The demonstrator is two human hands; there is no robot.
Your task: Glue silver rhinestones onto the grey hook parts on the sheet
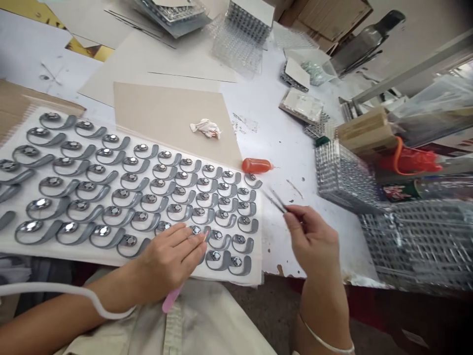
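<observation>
Rows of grey curved bands, each with a round clear stone in a metal setting, lie on a white sheet point(254, 268); one such band point(242, 266) is at its near right corner. My left hand point(172, 261) rests over the near rows, its fingers together and bent around a slim tool with a pink handle point(172, 299). A small yellow-orange tip shows by the fingertips; most of the tool is hidden. My right hand point(314, 236) pinches metal tweezers point(277, 201), which point at the sheet's right edge above the table. Their tips look slightly apart, with nothing visible between them.
An orange squeeze bottle point(256, 165) lies beyond the sheet. A crumpled white tissue point(207, 129) is on beige cardboard point(158, 106). Stacked clear gridded trays point(343, 177) line the right side, near a red-orange bottle point(417, 159). The table's near edge runs below my right hand.
</observation>
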